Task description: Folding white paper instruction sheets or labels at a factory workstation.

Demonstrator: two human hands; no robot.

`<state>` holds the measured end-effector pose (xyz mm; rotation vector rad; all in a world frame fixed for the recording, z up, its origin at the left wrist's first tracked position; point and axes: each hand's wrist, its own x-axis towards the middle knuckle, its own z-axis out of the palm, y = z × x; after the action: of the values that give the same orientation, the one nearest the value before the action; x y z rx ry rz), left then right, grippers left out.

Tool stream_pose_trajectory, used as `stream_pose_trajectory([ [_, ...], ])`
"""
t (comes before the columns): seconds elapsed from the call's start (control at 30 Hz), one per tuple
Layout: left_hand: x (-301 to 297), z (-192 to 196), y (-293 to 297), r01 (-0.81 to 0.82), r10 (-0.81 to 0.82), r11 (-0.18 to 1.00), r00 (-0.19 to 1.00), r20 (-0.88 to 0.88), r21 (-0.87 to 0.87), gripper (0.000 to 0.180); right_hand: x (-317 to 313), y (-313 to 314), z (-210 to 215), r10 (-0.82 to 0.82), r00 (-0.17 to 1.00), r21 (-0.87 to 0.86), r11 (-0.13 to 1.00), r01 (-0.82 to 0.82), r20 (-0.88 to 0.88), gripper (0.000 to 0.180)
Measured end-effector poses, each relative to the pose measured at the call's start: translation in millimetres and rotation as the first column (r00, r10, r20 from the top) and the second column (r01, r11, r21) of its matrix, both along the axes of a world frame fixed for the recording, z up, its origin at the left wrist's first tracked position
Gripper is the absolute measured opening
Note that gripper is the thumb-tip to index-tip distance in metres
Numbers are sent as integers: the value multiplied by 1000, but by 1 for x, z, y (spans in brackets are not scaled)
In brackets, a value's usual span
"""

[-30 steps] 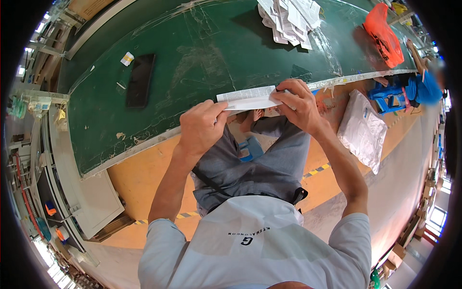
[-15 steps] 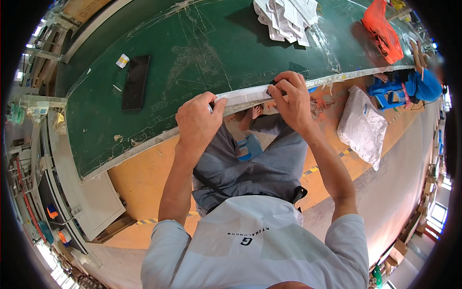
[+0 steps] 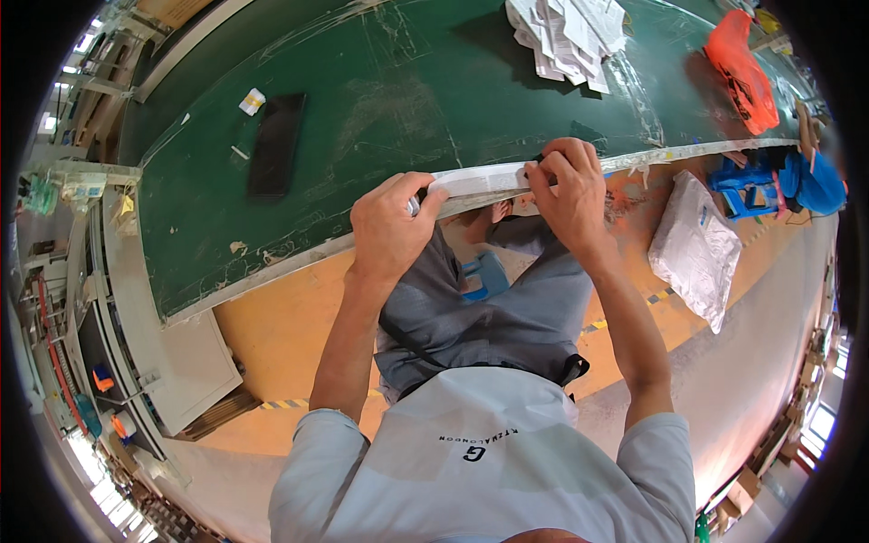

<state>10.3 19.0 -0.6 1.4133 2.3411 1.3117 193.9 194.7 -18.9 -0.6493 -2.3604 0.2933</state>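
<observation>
The left hand is closing narrowly on the left end of a narrow folded strip of white printed paper, its thumb lying along the near side and its fingers curling behind. A bit of white is showing between thumb and fingers; whether it belongs to the strip is hard to tell. The strip is stretching nearly level between the hands, along the table's near edge; whether it is touching the table cannot be told. The right hand is pinching the other end between thumb and bent fingers.

From the left, the pale, worn table edge is rising toward the hands and running on to the right. On the dark green tabletop, a small white-and-yellow piece and a flat black rectangular phone are lying beyond the left hand. A broad stretch of green is opening between the phone and a loose pile of white printed sheets, well beyond the strip. Farther right, a crumpled orange-red plastic bag is resting near the edge. Below, a whitish plastic-wrapped package is lying right of the right forearm.
</observation>
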Motion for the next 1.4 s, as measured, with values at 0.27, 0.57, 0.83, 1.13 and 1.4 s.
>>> stream_pose_trajectory([
  [0.27, 3, 0, 4, -61, 61, 998, 998, -20, -9, 14, -2, -1, 1, -1, 1000, -5, 1000, 1, 17, 13],
  [0.57, 7, 1, 11, -130, 117, 979, 989, -89, -158, 12, -3, -3, 4, -30, 996, 10, 1000, 29, 80, 13],
  [0.83, 5, 2, 11, -134, 115, 974, 987, -108, -185, 12, -5, -5, 7, -53, 993, 15, 999, 52, 102, 14],
  [1.13, 4, 4, 16, -142, 95, 949, 980, -173, -283, 19, -4, -4, 7, -66, 987, 39, 997, 61, 149, 13],
  [1.4, -3, 9, 19, -107, 85, 939, 993, -81, -327, 22, -11, -8, 25, 220, 947, 227, 935, -273, 234, 61],
])
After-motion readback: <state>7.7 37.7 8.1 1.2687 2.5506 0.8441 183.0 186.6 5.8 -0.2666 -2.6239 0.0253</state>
